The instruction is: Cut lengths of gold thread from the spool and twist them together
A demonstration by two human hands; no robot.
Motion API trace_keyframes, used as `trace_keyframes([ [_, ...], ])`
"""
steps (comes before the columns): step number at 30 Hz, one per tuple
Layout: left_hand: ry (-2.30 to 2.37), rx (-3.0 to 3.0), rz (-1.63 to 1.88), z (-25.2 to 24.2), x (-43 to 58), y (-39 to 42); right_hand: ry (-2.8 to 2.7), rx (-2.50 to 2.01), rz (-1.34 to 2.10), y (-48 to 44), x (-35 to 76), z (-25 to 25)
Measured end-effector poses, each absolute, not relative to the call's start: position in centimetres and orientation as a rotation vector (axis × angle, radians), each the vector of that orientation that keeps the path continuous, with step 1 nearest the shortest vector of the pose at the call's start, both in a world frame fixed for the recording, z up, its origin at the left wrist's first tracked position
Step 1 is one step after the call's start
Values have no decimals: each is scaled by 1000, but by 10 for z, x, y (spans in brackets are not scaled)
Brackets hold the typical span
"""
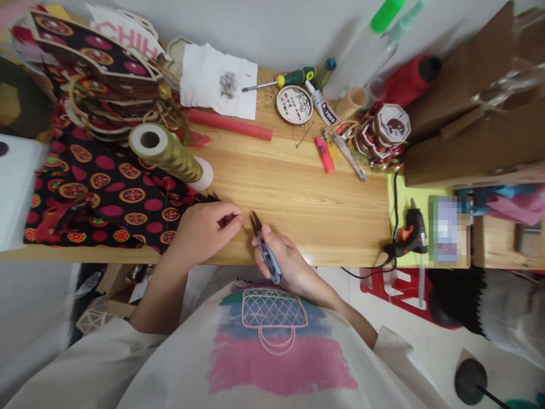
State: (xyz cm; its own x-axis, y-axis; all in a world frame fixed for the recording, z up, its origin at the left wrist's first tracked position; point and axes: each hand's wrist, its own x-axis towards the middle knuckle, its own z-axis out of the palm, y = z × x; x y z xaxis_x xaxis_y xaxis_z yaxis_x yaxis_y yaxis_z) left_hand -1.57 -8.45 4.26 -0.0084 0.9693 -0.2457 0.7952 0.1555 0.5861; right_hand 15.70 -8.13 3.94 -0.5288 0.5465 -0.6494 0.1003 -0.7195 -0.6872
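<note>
1. The thread snips (266, 250) are gripped in the closed right hand (293, 268), blades pointing away over the desk's (306, 199) front edge.
2. The left hand (204, 227) is pinched shut just beside the blades; what it pinches is too small to tell.
3. Patterned fabric (106, 196) lies to the left.

2 bare hands held close together, not touching. Left hand (204, 228): palm down, thumb and forefinger pinched tip to tip, forearm coming in from lower left. Right hand (286, 262): fingers curled tight round snips (267, 254), wrist bent, forearm from lower right.
</note>
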Motion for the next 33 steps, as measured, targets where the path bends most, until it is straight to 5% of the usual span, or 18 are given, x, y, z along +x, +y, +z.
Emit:
trace_keyframes([
  [33, 1767, 1690, 401, 40, -20, -84, -984, -1337, 2313, -82, 156, 38],
])
